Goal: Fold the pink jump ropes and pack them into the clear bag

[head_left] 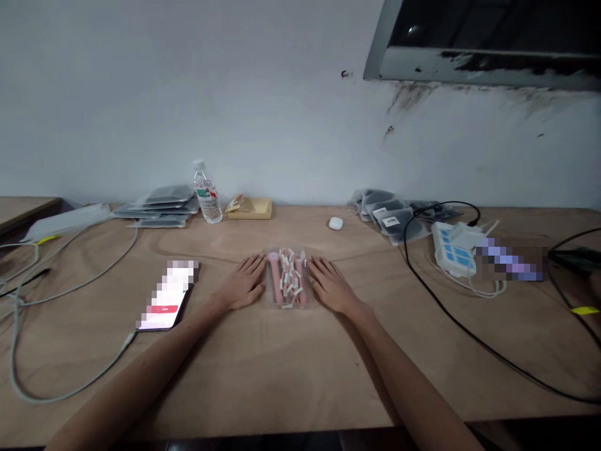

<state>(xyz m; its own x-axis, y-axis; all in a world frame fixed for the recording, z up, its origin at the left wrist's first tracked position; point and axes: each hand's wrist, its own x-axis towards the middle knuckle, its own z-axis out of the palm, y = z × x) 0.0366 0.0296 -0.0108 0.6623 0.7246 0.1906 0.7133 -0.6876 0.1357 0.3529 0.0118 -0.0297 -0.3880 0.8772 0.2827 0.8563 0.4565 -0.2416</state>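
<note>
A clear plastic bag (pixel 287 279) lies flat on the wooden table, between my two hands. Inside it are pink rod-like pieces along both sides and several small white-and-pink pieces in the middle; their exact kind I cannot tell. My left hand (pixel 244 280) rests palm down at the bag's left edge, fingers stretched out. On the opposite side my right hand (pixel 332 283) also lies flat, its fingertips close to the bag's right edge. Neither hand grips anything.
Left of my forearm lies a lit phone (pixel 164 300) on a white cable. Along the wall stand a water bottle (pixel 207 194), a small yellow box (pixel 256 208), a white earbud case (pixel 335 223) and grey packets (pixel 392 213). A power strip (pixel 453 250) and black cables occupy the right.
</note>
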